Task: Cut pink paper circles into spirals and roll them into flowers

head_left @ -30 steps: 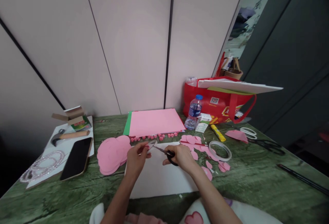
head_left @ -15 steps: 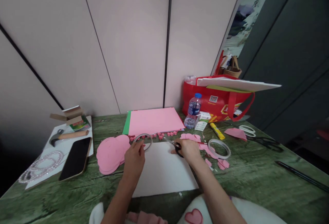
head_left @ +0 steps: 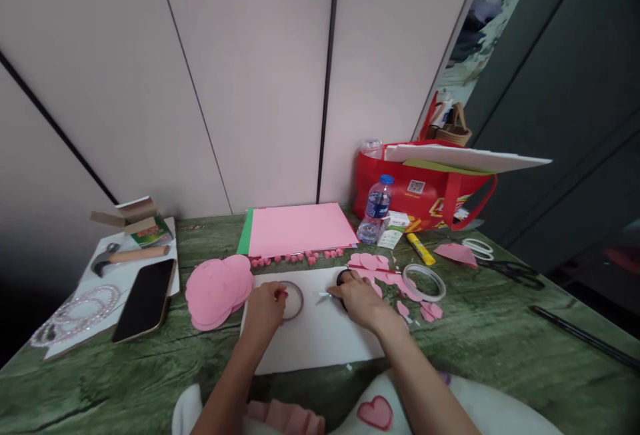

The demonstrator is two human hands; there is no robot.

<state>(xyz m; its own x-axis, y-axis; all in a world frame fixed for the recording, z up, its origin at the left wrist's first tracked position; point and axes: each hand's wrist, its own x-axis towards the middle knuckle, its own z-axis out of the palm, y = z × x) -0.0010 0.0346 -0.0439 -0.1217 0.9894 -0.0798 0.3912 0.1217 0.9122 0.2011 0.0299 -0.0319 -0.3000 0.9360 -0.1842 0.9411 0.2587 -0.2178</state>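
- Green, marble-patterned table (head_left: 500,335) fills the lower frame, under a pale panelled wall (head_left: 250,88) with dark seams.
- At lower centre lies a smooth white sheet (head_left: 320,345). Above it sits a flat stack of pink paper (head_left: 300,228) with a green edge, and to the sheet's left rounded pink cut-outs (head_left: 217,288) are loosely piled.
- At left are a glossy black phone (head_left: 145,298) and a wooden-handled hammer (head_left: 127,256).
- At upper right, a shiny red bag (head_left: 395,195) bears a square QR label. The blue label on the clear water bottle (head_left: 376,208) is too small to read. A yellow glue stick (head_left: 421,248) lies nearby.
- Left hand (head_left: 265,308) rests palm-down on the sheet, fingertips pinching the near rim of a thin, translucent tape ring (head_left: 302,302) lying flat on the sheet's upper middle.
- Right hand (head_left: 360,298), just right of the ring, curls its fingers around black-handled scissors (head_left: 343,278). The slim blades point left toward the ring without touching it.
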